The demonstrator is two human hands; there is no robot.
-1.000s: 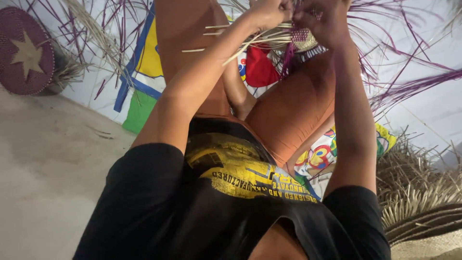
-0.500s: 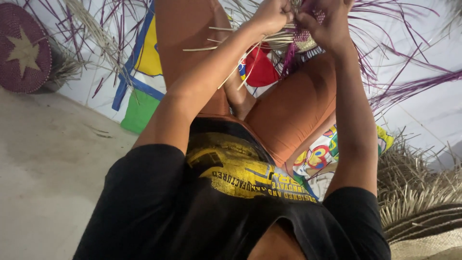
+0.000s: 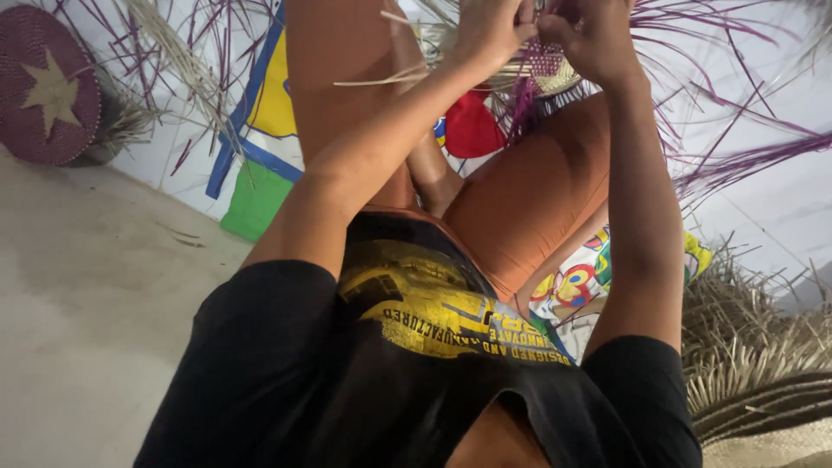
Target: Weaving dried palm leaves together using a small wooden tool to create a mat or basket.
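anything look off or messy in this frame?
Nothing damaged. Both hands, left hand and right hand, hold a small woven piece with purple strands sticking out loose in all directions. Stray strands lie scattered on the floor. A round woven disc leans tilted at far left.

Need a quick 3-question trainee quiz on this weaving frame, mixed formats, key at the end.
1. True or false: the left hand and right hand work close together on the woven piece.
2. What colour are the loose strands fanning out at the right? A) purple B) green C) black
3. What lies at the far left by the wall?

Key:
1. True.
2. A.
3. A round woven mat, purple with a pale star.
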